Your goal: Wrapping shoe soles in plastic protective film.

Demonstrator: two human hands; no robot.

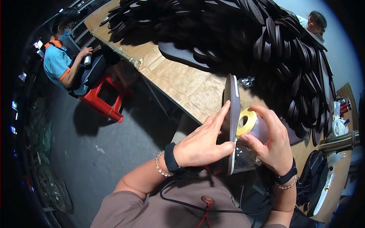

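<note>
A dark shoe sole (230, 95) stands on edge in front of me, with pale strips along its rim. My left hand (199, 146) is closed on it from the left, the index finger stretched along its face and the thumb at the rim. Just right of the sole, my right hand (273, 142) grips a roll of tape (249, 127) with a yellow face, between thumb and fingers. The roll is very close to the sole; whether they touch I cannot tell. Clear plastic (244, 154) shows below the roll.
A big heap of dark soles (213, 26) covers much of the wooden table (186, 83). Crumpled clear wrap (246, 81) lies by it. A metal cylinder (340, 142) stands at right. A person (61, 62) sits on a red stool (102, 98) at left; another person (313, 24) is behind the heap.
</note>
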